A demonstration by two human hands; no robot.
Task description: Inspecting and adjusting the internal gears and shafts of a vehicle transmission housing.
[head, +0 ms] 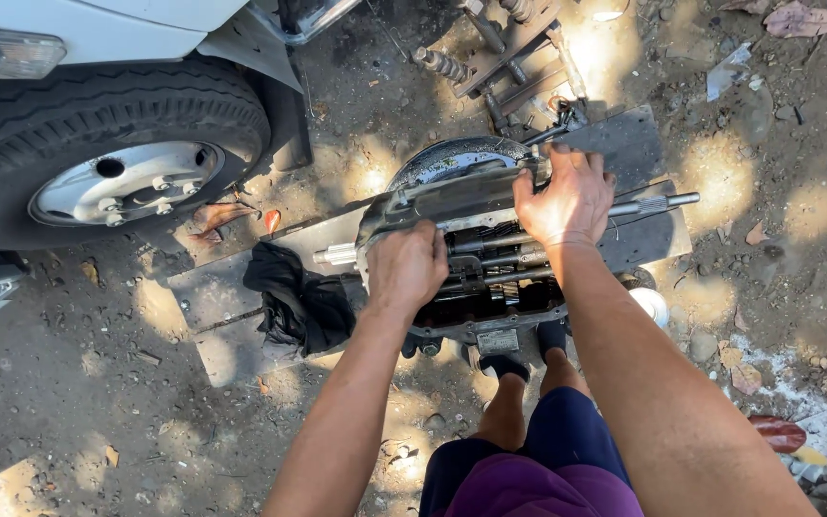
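Note:
An open metal gearbox (476,263) with visible shafts and gears lies on a flat board (222,316) on the dirt. My left hand (406,268) is closed on the gearbox's near left edge. My right hand (567,196) presses on the far right rim of the casing, fingers spread over it. A long steel shaft (658,203) sticks out to the right, and a shorter shaft end (335,255) pokes out on the left. My legs and feet (519,369) stand just below the gearbox.
A white vehicle's wheel (112,158) fills the upper left. A black rag (299,302) lies on the board left of the gearbox. Rusty metal parts with springs (500,57) sit behind it. Stones, leaves and litter (777,433) dot the ground at right.

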